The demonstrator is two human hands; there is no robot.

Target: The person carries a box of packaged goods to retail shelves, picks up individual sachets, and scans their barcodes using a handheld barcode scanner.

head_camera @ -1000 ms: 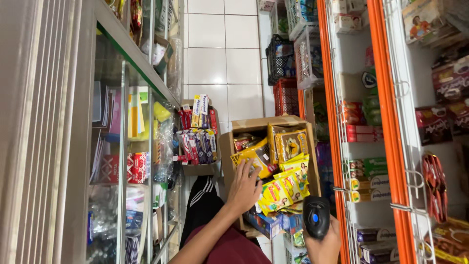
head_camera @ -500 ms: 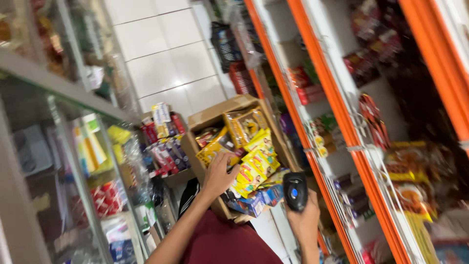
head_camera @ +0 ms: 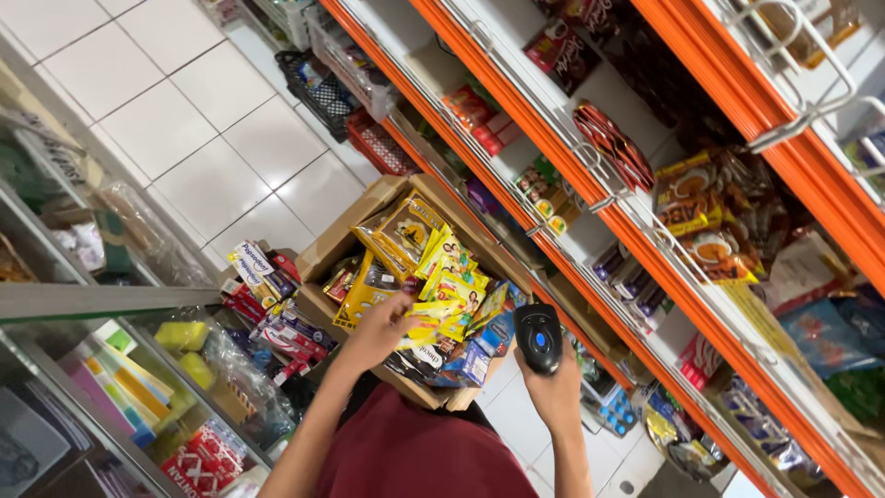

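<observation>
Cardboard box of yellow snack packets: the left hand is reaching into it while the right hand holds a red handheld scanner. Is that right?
Not quite. The head view shows the handheld scanner in the right hand is black, not red. The rest stands: the left hand reaches among the yellow snack packets in the cardboard box.

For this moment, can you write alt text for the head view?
The left hand reaches into an open brown cardboard box of yellow snack packets, while the right hand grips a black handheld barcode scanner. Orange-edged shop shelves of packaged goods stand beside the box.
</observation>
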